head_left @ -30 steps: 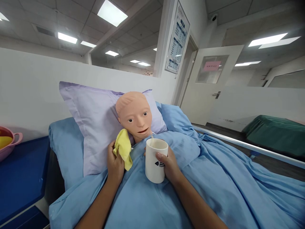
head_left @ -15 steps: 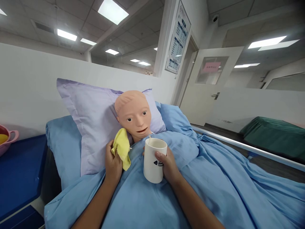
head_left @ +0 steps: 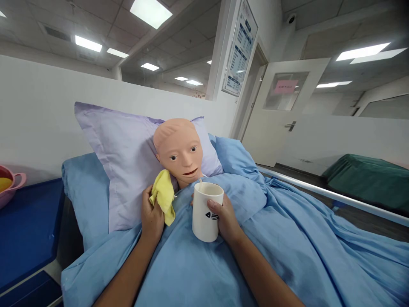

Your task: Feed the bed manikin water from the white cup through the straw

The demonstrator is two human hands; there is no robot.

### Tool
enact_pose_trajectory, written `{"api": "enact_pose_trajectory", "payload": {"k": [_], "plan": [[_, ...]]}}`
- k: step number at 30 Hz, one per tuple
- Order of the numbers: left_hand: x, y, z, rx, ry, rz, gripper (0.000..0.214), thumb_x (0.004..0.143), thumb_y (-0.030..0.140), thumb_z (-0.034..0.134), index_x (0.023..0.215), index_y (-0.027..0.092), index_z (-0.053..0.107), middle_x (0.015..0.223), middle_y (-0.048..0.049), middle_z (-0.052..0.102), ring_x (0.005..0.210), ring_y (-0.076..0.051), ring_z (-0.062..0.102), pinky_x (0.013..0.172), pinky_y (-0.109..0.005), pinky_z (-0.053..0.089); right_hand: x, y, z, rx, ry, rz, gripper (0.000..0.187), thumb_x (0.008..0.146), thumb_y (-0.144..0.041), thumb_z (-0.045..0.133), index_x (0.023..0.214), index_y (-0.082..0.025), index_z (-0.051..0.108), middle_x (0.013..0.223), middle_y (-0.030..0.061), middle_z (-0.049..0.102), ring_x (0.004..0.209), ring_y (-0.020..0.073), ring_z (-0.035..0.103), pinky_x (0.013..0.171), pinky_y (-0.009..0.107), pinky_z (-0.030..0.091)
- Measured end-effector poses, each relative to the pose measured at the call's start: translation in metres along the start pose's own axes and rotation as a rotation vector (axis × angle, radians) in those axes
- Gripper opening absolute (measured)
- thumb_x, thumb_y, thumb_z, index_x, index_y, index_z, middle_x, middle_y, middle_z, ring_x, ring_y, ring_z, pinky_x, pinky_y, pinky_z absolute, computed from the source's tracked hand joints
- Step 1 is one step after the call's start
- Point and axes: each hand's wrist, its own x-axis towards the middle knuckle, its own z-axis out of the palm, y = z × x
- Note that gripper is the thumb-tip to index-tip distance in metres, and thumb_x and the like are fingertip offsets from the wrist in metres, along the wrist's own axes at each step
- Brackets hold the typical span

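Hands, bedding and mannequin all sit slightly higher and to the left in the frame than a second ago, an even drift of the head-worn view, with both grips unchanged. The right hand is clamped around a white ceramic mug, thumb on the near side below the rim, fingertips just showing at the far side; a dark fishbone print peeks out beside the thumb. A thin pale straw-like stick leans at the mug's back rim. The left hand is closed on a bunched yellow cloth, which hangs beside the neck of a patient-care mannequin; whether cloth and neck touch cannot be told. The mug is upright, below and to the right of the mannequin's chin, over a blue quilt; contact between its base and the quilt is unclear. The mannequin's bald head, lips parted, rests on a lilac pillow. At left, a pink handled basin stands on a blue tabletop. A white bed rail runs along the right, a door stands ajar beyond, and a framed notice hangs on the wall.
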Motion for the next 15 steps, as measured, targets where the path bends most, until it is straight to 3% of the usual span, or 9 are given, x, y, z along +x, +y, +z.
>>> {"api": "enact_pose_trajectory", "payload": {"k": [15], "plan": [[0.0001, 0.0022, 0.0002, 0.000, -0.003, -0.023, 0.046, 0.081, 0.051, 0.064, 0.116, 0.022, 0.058, 0.108, -0.0045, 0.066, 0.094, -0.019, 0.063, 0.079, -0.029, 0.053, -0.0017, -0.0032, 0.0013, -0.020, -0.011, 0.018, 0.054, 0.063, -0.060, 0.080, 0.097, -0.021, 0.063, 0.081, 0.0033, 0.067, 0.071, 0.0202, 0.062, 0.067, 0.035, 0.054]]}}
